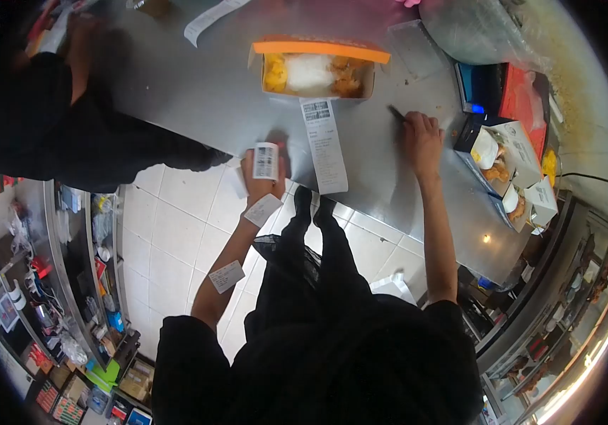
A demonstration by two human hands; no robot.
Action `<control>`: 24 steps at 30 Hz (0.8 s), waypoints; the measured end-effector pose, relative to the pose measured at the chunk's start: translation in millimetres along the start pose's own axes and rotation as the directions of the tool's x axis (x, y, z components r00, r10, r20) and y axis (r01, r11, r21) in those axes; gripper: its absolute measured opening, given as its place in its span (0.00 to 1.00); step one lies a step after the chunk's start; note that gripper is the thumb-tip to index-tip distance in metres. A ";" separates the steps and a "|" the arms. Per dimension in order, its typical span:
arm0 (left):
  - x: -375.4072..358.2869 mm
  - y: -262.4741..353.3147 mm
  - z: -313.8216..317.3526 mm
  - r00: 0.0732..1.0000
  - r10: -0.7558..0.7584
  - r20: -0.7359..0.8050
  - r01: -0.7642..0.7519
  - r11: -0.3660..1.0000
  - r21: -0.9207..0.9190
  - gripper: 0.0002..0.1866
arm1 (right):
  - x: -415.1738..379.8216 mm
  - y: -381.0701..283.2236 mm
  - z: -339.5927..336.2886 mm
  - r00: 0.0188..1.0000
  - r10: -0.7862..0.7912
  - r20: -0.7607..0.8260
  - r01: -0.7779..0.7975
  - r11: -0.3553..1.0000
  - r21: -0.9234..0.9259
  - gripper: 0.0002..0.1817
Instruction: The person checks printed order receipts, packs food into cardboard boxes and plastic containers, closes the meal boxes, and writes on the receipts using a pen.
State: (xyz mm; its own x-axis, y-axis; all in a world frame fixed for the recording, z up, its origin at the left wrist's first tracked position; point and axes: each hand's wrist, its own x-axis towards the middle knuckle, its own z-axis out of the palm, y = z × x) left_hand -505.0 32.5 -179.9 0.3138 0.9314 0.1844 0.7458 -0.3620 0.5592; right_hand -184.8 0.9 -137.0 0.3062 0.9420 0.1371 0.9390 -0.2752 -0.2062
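Note:
A printed label (266,161) is on my left hand (248,170) at the table's front edge; the hand is partly hidden behind it and I cannot make out its grip. Two more labels stick to my left wrist (264,210) and forearm (227,276). My right hand (424,139) rests on the metal table with its fingers closed on a thin black object (397,112). Between my hands lies a long printed receipt (327,152). Its top end meets an open orange-lidded box (318,74) holding yellow, white and fried food.
Another person in dark clothes (28,127) stands at the left. Open food boxes (523,152) and a red box (523,95) sit at the right. A paper strip (208,21) lies at the back, near a clear tray (417,49). Stocked shelves (81,283) stand left.

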 end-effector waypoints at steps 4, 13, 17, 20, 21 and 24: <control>-27.7 36.8 -2.5 0.974 0.125 0.190 -0.091 0.981 -0.174 0.17 | -41.0 -5.3 -1.0 0.998 0.069 0.003 -0.061 0.855 0.516 0.10; -58.5 54.7 -0.2 0.924 0.171 0.342 -0.133 0.982 -0.132 0.22 | -87.4 -84.9 3.6 0.854 0.144 0.500 -0.512 0.054 0.858 0.09; -68.9 48.4 13.0 0.938 0.214 0.272 -0.214 0.976 -0.028 0.24 | -90.7 -106.3 23.3 0.938 0.064 0.341 -0.345 0.251 0.904 0.07; -74.6 50.8 14.5 0.945 0.008 0.326 -0.012 1.000 0.010 0.24 | -94.1 -105.2 26.6 0.959 0.032 0.280 -0.269 0.403 0.875 0.06; -75.5 52.8 14.1 0.950 0.037 0.310 -0.041 0.999 0.007 0.24 | -96.3 -104.3 27.8 0.966 0.027 0.258 -0.243 0.445 0.862 0.07; -69.4 61.2 5.5 0.942 0.105 0.319 -0.115 0.993 0.012 0.24 | -106.3 -100.1 27.6 0.953 0.061 0.298 -0.288 0.493 0.821 0.07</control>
State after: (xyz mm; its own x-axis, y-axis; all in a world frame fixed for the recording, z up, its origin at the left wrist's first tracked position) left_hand -477.9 -54.5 -162.9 0.5618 0.8269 -0.0253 0.7118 -0.4676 0.5242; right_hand -315.7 -66.4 -157.7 0.3025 0.9378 -0.1705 0.2462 -0.2497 -0.9365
